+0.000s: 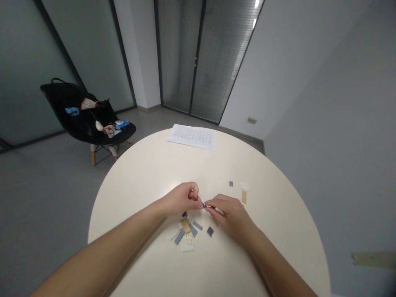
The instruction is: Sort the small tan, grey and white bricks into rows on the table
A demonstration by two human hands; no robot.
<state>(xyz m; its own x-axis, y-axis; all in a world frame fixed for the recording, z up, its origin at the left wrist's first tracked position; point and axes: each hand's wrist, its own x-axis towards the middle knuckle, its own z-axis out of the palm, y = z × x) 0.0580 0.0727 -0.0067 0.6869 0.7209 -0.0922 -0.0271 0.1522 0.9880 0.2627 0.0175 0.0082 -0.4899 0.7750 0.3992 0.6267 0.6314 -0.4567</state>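
Note:
My left hand [181, 200] and my right hand [227, 214] meet above a round cream table [139, 185]. Their fingertips pinch a tiny dark piece [204, 205], likely a plastic building plate, though its shape is mostly hidden. Just below my hands lies a loose heap of flat grey, tan and white plates [185, 233]. A tan strip plate [244, 196], a small grey square plate [230, 183] and a white plate [244, 186] lie beyond my right hand.
A printed sheet of paper [192, 137] lies at the table's far edge. Behind the table at left, a black chair [86, 119] holds a black bag and assorted items. Glass partitions and a door stand at the back of the grey floor.

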